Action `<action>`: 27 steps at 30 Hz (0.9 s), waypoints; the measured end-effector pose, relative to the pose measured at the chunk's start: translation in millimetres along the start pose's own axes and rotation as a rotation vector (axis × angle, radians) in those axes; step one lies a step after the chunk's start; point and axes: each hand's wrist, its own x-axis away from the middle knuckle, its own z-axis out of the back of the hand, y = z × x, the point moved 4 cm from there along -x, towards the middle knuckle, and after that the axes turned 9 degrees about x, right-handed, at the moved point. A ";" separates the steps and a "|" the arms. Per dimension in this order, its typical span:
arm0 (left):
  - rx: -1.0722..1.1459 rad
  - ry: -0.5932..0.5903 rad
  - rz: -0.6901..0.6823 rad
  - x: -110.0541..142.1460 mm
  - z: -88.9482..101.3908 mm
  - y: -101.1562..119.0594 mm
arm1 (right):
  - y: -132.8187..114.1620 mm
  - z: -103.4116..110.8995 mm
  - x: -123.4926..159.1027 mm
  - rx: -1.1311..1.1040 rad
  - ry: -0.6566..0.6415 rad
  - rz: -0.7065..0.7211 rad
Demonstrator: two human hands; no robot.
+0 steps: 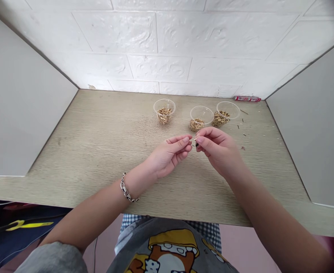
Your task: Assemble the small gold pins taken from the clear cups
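Left grip (169,152) and right grip (216,151) pinch a tiny pin (194,140) above a wood-grain desk (98,151) by a white wall (167,38).

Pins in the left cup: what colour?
The pins are brassy gold, clearest in the head view.

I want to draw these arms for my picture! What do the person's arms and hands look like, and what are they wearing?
The left hand and right hand are bare, with no gloves or rings showing. A chunky silver chain bracelet with dark bits circles the left wrist, and a grey sleeve shows on the left upper arm.
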 end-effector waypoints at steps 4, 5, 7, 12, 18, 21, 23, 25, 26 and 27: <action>-0.005 -0.029 -0.002 -0.4 0.7 -0.2 | 2.6 -1.6 0.3 -0.024 -0.004 0.008; -0.007 -0.033 0.001 -0.3 0.5 -0.3 | 3.0 -1.7 0.5 -0.024 -0.005 0.004; -0.006 -0.038 0.011 0.1 -0.2 -0.3 | 3.3 -1.5 0.9 -0.020 -0.003 -0.011; -0.001 -0.047 0.034 0.7 -1.7 -0.8 | 2.7 -1.1 1.5 -0.038 0.013 -0.054; -0.006 -0.043 0.029 0.5 -0.7 -1.4 | 1.7 -1.5 0.8 -0.001 0.027 -0.042; -0.022 -0.039 0.024 1.1 -0.9 -1.4 | -1.5 -1.2 1.7 0.095 0.048 -0.006; -0.033 -0.038 0.032 2.0 -1.7 -1.6 | -4.3 -0.1 2.1 0.141 0.066 0.019; -0.030 -0.032 0.038 2.9 -2.7 -1.1 | -7.2 2.0 1.8 0.110 0.083 0.049; -0.024 -0.031 0.042 3.4 -3.2 -0.9 | -8.5 3.2 1.5 0.068 0.089 0.061; -0.016 -0.029 0.048 3.8 -3.6 -0.8 | -9.7 4.7 1.0 0.018 0.098 0.068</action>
